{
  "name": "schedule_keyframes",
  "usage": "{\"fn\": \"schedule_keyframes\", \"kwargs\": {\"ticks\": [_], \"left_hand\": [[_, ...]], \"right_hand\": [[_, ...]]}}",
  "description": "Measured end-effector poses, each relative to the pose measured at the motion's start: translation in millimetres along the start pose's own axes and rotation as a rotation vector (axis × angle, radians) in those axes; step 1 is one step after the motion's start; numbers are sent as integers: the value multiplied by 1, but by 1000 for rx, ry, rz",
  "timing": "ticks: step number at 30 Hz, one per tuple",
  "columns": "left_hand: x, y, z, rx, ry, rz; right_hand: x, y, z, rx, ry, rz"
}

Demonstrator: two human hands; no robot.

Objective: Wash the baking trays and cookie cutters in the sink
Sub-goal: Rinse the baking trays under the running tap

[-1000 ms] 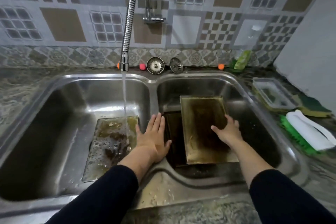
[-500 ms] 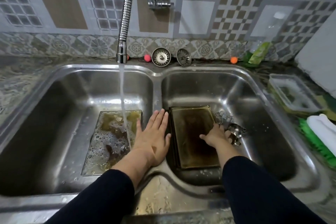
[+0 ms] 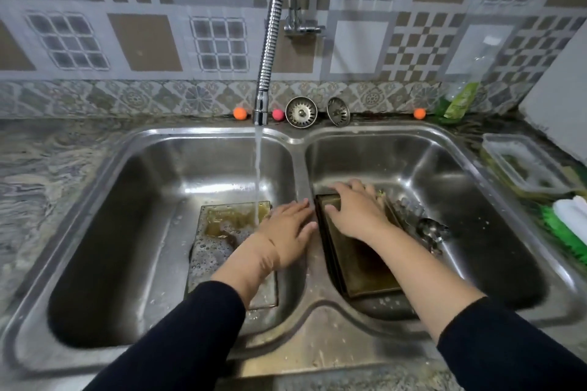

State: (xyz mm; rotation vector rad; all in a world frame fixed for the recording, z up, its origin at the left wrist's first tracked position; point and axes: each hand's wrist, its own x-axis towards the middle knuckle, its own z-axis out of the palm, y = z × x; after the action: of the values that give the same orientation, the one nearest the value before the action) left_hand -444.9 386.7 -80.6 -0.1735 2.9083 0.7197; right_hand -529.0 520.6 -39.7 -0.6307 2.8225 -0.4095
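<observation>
A greasy baking tray (image 3: 219, 232) lies flat in the left basin with foamy water on it, under the running stream. More stacked trays (image 3: 365, 273) lie in the right basin. My left hand (image 3: 287, 235) rests flat with straight fingers on the divider and the left tray's edge. My right hand (image 3: 357, 211) reaches over the far end of the stacked trays, its fingers bent over that edge. Metal cookie cutters (image 3: 433, 230) lie on the right basin floor beside the trays, partly blurred.
The flexible faucet (image 3: 270, 41) pours into the left basin of the steel double sink (image 3: 295, 140). Two drain strainers (image 3: 301, 112) and small coloured balls stand on the back ledge. At right are a soap bottle (image 3: 457, 101), a plastic container (image 3: 524, 165), a green brush (image 3: 565, 232).
My right hand has moved from the tray's right side to its far end. The tray it held tilted a second ago now lies flat. The view has shifted left.
</observation>
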Motion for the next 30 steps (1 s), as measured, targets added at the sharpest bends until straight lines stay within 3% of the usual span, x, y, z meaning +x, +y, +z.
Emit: {"fn": "schedule_keyframes", "kwargs": {"ticks": [3,5,7,10,13,17,22,26,30], "left_hand": [[-9,-40,-11,-176,39,-171],[-20,-67,-13,-90,-23,-275],[-30,-94,-9,-52,-103,-427],[-38,-133,3,-109,-129,-592],[-38,-157,15,-157,-160,-699],[-36,-173,25,-160,-204,-695],[-37,-177,22,-206,-263,-701],[-39,-181,17,-292,-299,-705],[-45,-171,6,-364,-323,-649]], "right_hand": [[-24,-48,11,74,120,-227],[-33,-75,34,129,69,-296],[-32,-96,66,163,-130,-228],[-13,-109,119,132,-446,25],[3,-110,149,15,-520,202],[10,-115,158,67,-502,290],[22,-110,164,319,-442,418],[18,-107,157,574,-411,373],[15,-111,142,712,-213,241]]}}
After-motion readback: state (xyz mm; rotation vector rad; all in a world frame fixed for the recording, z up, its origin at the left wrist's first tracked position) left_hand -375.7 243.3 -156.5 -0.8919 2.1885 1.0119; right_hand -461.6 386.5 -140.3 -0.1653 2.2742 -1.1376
